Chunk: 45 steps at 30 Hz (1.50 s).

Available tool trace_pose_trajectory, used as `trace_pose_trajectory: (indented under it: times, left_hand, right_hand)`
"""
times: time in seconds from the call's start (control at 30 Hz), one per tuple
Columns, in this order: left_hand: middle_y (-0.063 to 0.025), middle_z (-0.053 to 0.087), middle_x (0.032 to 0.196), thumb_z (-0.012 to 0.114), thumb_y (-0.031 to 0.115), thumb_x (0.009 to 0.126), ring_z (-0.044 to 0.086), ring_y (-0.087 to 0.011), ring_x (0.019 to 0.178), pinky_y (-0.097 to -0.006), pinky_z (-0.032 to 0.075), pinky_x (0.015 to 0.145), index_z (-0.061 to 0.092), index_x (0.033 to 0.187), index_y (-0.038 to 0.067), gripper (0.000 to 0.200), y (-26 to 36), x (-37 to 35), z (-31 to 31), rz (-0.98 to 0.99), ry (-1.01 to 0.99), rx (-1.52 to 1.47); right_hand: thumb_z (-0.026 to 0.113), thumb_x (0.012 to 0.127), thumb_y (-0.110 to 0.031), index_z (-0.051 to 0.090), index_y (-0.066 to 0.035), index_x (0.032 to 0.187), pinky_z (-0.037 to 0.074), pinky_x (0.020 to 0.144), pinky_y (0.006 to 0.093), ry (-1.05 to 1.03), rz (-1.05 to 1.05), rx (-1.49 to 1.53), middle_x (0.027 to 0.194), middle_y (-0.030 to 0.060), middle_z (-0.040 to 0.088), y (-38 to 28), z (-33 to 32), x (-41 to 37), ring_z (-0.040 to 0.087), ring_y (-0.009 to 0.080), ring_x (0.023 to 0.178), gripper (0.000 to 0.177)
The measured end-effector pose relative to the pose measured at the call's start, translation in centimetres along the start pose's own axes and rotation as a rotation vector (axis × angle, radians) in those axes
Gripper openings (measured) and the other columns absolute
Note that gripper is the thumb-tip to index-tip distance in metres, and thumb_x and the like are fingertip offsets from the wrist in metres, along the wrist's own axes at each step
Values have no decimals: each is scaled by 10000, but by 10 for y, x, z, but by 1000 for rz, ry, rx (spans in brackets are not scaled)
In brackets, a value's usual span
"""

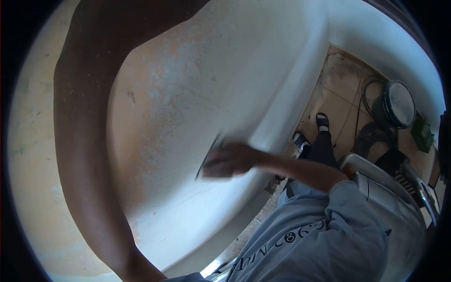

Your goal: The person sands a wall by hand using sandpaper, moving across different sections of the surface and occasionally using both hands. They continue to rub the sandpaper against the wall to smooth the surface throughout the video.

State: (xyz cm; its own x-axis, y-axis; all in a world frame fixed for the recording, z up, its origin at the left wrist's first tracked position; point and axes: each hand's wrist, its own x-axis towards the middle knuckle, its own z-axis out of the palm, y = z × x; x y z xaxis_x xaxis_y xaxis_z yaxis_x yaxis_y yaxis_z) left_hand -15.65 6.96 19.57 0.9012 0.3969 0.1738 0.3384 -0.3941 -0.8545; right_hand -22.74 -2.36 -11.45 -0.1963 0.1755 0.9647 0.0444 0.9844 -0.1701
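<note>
My right hand (228, 160), blurred by motion, is closed on a thin, flat, dark-edged tool (208, 157) that I cannot identify more exactly. The tool lies against or very close to a large pale surface (188, 113), which has whitish, worn patches over beige and a few fine dark scratches. Across the left side, close to the camera, my left arm (87, 127) bends up toward the top edge. Its hand is beyond the frame.
Tiled floor (338, 105) shows at the right, below the surface. A dark bucket (393, 104) with a whitish top stands there beside coiled hose (371, 136) and a green container (422, 135). Grey-white plastic furniture (383, 190) is close behind my right arm.
</note>
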Motion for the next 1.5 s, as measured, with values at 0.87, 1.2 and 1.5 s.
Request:
trace_pose_trajectory:
  times: [0.87,1.2,1.5]
  left_hand:
    - [-80,592,1095,628,198,750,464,-225,1144,-350,325,1017,614,1001,36,300,2,0,2,27,1,102]
    - [-99,582,1111,588,203,772,447,-243,1161,-360,280,1040,605,1022,28,305,-12,-2,4,79,71,-135]
    - [-105,601,1070,569,176,763,475,-237,1124,-351,303,1022,612,996,13,288,-16,-2,14,104,78,-160]
  right_hand:
    - [447,877,-273,504,-227,1217,179,1049,476,-27,24,-104,1285,41,445,-15,-3,-5,375,233,1203,348]
    - [360,905,-172,463,-136,1258,169,1054,473,658,674,-372,1313,119,410,89,-64,43,305,274,1268,370]
    - [382,917,-245,438,-224,1279,253,1044,429,145,44,-176,1312,-37,433,68,-58,50,407,212,1199,368]
